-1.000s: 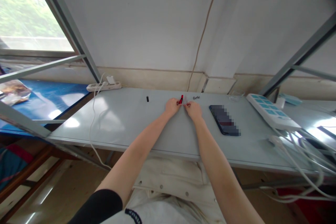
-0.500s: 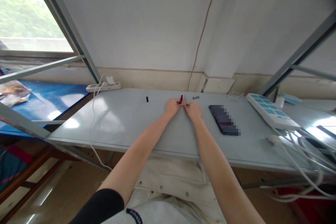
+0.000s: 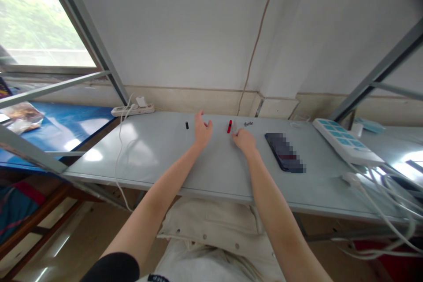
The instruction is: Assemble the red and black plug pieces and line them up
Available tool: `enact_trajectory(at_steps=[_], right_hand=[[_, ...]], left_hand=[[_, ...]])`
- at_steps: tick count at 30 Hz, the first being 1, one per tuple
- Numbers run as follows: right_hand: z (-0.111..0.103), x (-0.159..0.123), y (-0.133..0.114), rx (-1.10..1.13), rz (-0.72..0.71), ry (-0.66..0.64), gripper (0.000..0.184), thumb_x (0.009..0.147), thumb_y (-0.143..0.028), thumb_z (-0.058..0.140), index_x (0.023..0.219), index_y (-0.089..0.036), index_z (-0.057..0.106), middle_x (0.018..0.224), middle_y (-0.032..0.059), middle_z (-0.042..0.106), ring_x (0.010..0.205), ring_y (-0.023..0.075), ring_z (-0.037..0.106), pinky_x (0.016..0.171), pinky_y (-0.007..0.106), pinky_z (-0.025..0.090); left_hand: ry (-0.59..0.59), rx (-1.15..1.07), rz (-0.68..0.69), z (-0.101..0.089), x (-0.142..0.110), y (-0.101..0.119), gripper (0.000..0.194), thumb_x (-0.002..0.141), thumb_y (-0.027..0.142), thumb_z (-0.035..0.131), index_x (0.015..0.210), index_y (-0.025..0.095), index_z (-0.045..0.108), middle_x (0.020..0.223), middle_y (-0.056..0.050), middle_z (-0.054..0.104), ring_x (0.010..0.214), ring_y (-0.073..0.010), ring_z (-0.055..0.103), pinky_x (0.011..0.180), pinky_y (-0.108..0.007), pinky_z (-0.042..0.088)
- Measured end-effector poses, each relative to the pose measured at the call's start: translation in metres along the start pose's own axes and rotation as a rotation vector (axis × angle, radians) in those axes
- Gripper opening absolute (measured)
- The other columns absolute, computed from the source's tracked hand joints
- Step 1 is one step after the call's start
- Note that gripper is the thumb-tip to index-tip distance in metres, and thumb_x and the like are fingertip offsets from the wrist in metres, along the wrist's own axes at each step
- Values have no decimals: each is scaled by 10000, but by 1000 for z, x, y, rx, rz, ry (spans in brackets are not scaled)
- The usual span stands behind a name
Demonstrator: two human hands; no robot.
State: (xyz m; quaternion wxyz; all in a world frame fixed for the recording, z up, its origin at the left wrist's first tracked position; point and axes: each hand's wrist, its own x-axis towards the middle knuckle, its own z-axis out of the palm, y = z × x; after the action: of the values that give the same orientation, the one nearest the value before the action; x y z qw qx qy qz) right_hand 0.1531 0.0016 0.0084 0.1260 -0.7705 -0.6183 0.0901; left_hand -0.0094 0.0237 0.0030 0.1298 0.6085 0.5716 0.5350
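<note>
Head — red tube point(image 3: 229, 127) nr RH point(image 3: 245, 139)

1 left hand point(image 3: 202, 133), 1 right hand point(image 3: 245, 140), that makes 2! Now 1 red-and-black stick point(image 3: 229, 127), 1 black cylinder point(image 3: 187, 125), 1 phone point(image 3: 284, 152), 1 window point(image 3: 42, 22), plus grey bits point(image 3: 248, 124), too tiny to number from here!

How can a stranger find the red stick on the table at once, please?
Find the long grey table, then its far edge by the wall. Between the left hand and the right hand is a short stick; it is mostly bright red, while the short piece farther left is black.
</note>
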Motion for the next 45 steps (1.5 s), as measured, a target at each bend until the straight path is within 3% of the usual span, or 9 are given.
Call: enact_trajectory(at_steps=[6,9,12,15,18,22,29,38,45], right_hand=[[1,-5,-11,-1,-220,5,319,821,-398,402,830,-156,610,871,121,632,837,219,583,669,285,405],[6,-6,-15,-3,-288,15,307,819,-397,412,805,-163,610,827,106,635,799,197,581,645,263,388],[11,-7,-17,10,-362,37,299,815,-396,421,757,-170,606,755,92,632,739,186,576,607,252,368],[14,-8,-20,72,-413,80,294,814,-397,417,729,-180,595,704,72,624,671,169,561,569,244,343],[16,-9,-24,175,-436,134,273,814,-394,417,745,-187,583,680,51,617,626,152,543,558,237,330],[20,-9,-30,342,-475,208,298,827,-418,382,757,-186,556,663,42,604,591,141,523,566,234,334],[18,-13,-35,625,-478,173,392,845,-501,260,680,-205,457,535,-1,509,527,133,480,551,235,338],[17,-10,-36,916,-449,177,429,788,-577,331,576,-208,388,467,-32,422,458,105,388,485,230,312],[22,-7,-36,893,-491,200,410,776,-572,354,654,-197,467,514,-24,442,483,109,394,490,234,314]], left_hand=[[321,-371,-320,-8,3,-30,773,672,87,550,1312,230,141,1383,-147,182,867,-96,559,791,-219,426],[334,-542,-501,-5,9,-47,743,644,51,576,1276,222,225,1329,-140,301,877,-95,563,774,-214,438],[349,-735,-603,-7,15,-54,442,649,82,603,1063,157,467,1088,-103,522,844,-99,578,741,-208,445],[242,-971,-628,-16,17,-47,148,668,164,623,788,122,547,826,-61,589,742,-99,594,693,-219,456],[22,-1113,-626,-21,13,-33,183,652,246,657,755,126,564,715,-25,583,581,-64,563,551,-185,429],[-230,-1093,-593,-20,5,-19,311,608,349,687,831,149,604,538,59,472,351,1,351,368,-167,259],[-545,-1025,-432,-15,-5,-13,385,592,382,686,889,148,618,670,12,596,388,-4,400,384,-173,275],[-615,-958,-357,-14,-7,-11,411,587,353,692,936,157,599,723,-9,638,401,-24,457,413,-182,316],[-567,-989,-363,-13,-9,-10,411,594,376,679,925,150,585,728,-3,633,390,-18,450,406,-176,319]])
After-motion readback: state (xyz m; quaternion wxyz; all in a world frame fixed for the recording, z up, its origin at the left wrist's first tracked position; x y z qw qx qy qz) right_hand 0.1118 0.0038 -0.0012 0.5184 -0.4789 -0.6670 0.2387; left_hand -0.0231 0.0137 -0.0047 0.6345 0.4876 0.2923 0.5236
